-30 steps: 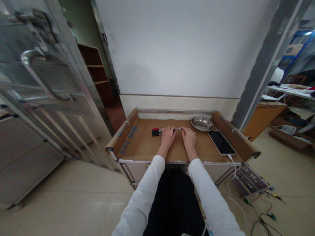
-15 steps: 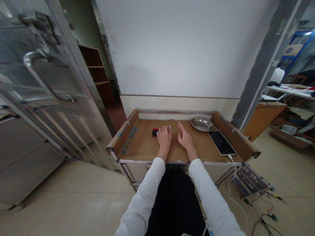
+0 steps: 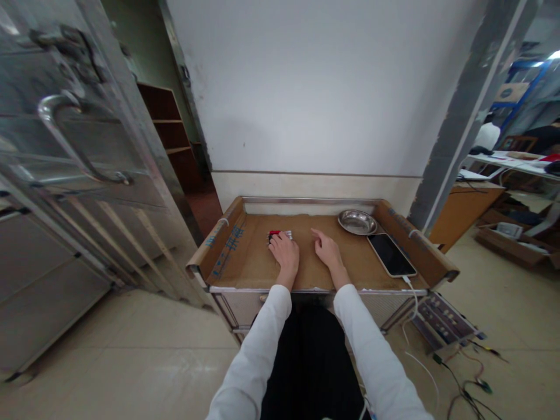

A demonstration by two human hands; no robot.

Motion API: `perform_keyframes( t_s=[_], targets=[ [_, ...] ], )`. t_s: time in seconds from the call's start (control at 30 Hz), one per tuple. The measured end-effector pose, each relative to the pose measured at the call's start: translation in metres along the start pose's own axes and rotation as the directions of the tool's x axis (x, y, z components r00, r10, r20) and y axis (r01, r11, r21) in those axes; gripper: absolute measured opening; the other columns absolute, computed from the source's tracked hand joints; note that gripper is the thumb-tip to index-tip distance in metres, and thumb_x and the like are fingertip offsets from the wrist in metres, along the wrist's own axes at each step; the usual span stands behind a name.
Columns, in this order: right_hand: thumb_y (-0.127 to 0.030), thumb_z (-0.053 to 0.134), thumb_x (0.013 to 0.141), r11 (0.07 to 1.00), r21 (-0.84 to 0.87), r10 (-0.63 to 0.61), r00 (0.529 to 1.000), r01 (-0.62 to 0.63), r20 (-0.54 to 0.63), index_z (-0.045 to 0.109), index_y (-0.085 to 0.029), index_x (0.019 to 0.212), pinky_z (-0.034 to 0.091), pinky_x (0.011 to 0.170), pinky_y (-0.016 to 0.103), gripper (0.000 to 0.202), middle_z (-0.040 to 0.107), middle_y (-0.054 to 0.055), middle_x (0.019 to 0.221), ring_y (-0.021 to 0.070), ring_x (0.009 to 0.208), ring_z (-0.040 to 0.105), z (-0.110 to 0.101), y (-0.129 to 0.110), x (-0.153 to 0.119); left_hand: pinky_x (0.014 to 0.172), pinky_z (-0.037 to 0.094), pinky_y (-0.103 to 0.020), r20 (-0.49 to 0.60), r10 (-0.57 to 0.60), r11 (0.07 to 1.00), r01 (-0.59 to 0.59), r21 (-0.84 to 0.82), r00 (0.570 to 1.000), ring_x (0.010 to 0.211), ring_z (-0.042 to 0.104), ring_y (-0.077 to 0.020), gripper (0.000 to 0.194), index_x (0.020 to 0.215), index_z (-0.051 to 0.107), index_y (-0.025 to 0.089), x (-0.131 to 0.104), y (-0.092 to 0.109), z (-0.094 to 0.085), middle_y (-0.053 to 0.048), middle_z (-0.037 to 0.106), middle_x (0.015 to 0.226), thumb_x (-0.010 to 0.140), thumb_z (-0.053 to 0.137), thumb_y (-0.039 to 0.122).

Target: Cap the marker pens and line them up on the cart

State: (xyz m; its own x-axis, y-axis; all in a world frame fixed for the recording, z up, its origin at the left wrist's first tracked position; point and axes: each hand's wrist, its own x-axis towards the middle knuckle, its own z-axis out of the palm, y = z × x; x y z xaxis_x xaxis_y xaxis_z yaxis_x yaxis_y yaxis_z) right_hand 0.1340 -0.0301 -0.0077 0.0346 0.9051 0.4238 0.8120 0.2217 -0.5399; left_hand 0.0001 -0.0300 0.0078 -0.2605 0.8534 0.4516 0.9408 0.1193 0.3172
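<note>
A small group of slim red and black sticks with silvery ends (image 3: 274,234) lies on the cardboard-lined top (image 3: 251,268) of a cart. Too small to tell their exact kind; several lie side by side. My left hand (image 3: 286,254) rests over them, fingers spread across the sticks and hiding part of them. To its right, my right hand (image 3: 327,249) hovers near the cardboard with its index finger stretched toward the left and the other fingers curled. It holds nothing that I can see and stays apart from the sticks.
A round metal dish (image 3: 357,222) sits at the back right of the cart, with a phone (image 3: 391,255) on a white cable before it. Raised cardboard sides (image 3: 223,242) edge the top. A wall stands behind; a metal door (image 3: 83,134) is at left.
My left hand has shifted slightly left and down over the sticks, and more of their silvery ends show. My right index finger has lowered and turned leftward. The view has moved a little.
</note>
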Motion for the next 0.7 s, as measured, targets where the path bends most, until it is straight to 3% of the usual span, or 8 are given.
perform_keyframes(
  t_s=[0.37,0.57,0.63,0.7],
  targets=[
    [-0.009,0.040,0.086,0.995,-0.098,0.033,0.999,-0.031,0.013,0.060,-0.018,0.114,0.044,0.091,0.026,0.036,0.067,0.007,0.108,0.0157,0.101,0.061,-0.001,-0.001,0.001,0.089,0.041,-0.043,-0.030,-0.015,0.999,0.016,0.039,0.999,0.108,0.051,-0.0328,0.040,0.114,0.049,0.003,-0.003,0.000,0.011,-0.024,0.053,0.116,0.083,0.044,0.027],
    [-0.009,0.040,0.086,0.994,-0.109,0.018,1.000,-0.016,0.016,0.064,-0.018,0.105,0.042,0.092,0.025,0.033,0.068,0.006,0.107,0.0151,0.102,0.060,0.000,0.000,0.003,0.085,0.043,-0.042,-0.052,-0.004,1.000,0.004,0.013,0.999,0.102,0.054,-0.0307,0.030,0.108,0.051,0.006,-0.002,0.000,0.011,-0.021,0.055,0.110,0.083,0.043,0.022],
    [-0.009,0.039,0.086,0.991,-0.129,0.030,0.999,-0.028,0.013,0.064,-0.018,0.105,0.041,0.092,0.025,0.033,0.068,0.006,0.107,0.0154,0.102,0.060,-0.001,-0.001,0.003,0.084,0.044,-0.042,-0.052,0.041,0.999,-0.042,-0.015,0.998,0.100,0.054,-0.0302,0.025,0.103,0.052,0.008,0.000,0.002,0.010,-0.019,0.055,0.107,0.084,0.042,0.019],
    [-0.009,0.039,0.086,0.985,-0.163,0.059,0.998,-0.059,-0.004,0.063,-0.017,0.107,0.041,0.091,0.026,0.033,0.067,0.007,0.107,0.0162,0.101,0.059,-0.001,-0.001,0.003,0.085,0.044,-0.040,-0.020,0.176,0.981,-0.177,-0.078,0.984,0.098,0.055,-0.0279,0.020,0.099,0.053,0.009,0.003,0.006,0.011,-0.017,0.056,0.103,0.085,0.040,0.016]
  ],
)
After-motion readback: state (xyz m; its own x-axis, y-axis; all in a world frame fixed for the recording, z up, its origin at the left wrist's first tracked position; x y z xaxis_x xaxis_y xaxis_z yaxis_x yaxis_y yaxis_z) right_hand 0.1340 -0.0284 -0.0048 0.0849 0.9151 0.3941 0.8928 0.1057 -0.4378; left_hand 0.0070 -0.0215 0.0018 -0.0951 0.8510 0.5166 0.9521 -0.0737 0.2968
